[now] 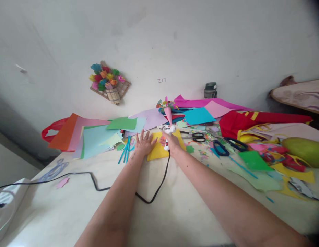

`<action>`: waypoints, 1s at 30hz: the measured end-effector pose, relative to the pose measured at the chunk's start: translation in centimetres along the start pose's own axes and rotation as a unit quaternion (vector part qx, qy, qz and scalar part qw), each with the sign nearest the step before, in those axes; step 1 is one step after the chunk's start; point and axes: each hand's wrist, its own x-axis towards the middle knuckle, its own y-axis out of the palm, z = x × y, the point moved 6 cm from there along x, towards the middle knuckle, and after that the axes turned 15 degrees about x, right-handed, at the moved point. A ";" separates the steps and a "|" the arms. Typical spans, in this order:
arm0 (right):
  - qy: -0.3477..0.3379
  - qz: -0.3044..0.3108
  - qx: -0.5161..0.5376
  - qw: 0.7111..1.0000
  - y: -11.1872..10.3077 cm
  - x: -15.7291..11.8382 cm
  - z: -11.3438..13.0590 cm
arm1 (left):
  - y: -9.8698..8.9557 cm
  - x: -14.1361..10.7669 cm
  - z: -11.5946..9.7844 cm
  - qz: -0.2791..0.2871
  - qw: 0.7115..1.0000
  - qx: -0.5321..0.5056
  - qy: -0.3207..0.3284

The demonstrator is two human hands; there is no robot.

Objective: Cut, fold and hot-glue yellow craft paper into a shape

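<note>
My right hand (176,145) is wrapped round a white glue gun (170,129), whose black cord (164,175) runs down and off to the left. The gun is over a yellow sheet of paper (155,151) on the table. My left hand (143,144) lies flat with fingers spread at the sheet's left edge. Just left of it are several thin blue paper strips (127,151). Behind the gun is a pink paper cone with small paper flowers (168,111). What lies under the gun's nozzle is too small to make out.
Coloured paper sheets (96,140) lie at the left. Black-handled scissors (199,137) and blue-handled scissors (221,148) are on the right among paper scraps. A green mango-like fruit (305,151) sits at the far right. A white power strip (12,195) is at the left edge.
</note>
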 end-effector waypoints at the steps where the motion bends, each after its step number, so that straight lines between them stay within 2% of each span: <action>1: 0.001 0.001 0.000 1.000 0.0 0.0 0.0 | 0.0 0.1 0.0 -0.005 1.000 0.002 0.001; 18: -0.004 0.012 0.016 1.000 0.0 -0.2 0.0 | -0.4 0.4 -0.3 -0.036 0.999 0.011 0.004; 25: 0.001 0.009 0.013 1.000 0.1 -0.2 0.0 | 0.2 1.7 -0.1 0.028 1.000 0.011 -0.002; 30: 0.005 0.018 0.015 1.000 0.1 -0.1 -0.1 | 0.2 2.4 -0.2 0.029 0.999 0.012 -0.017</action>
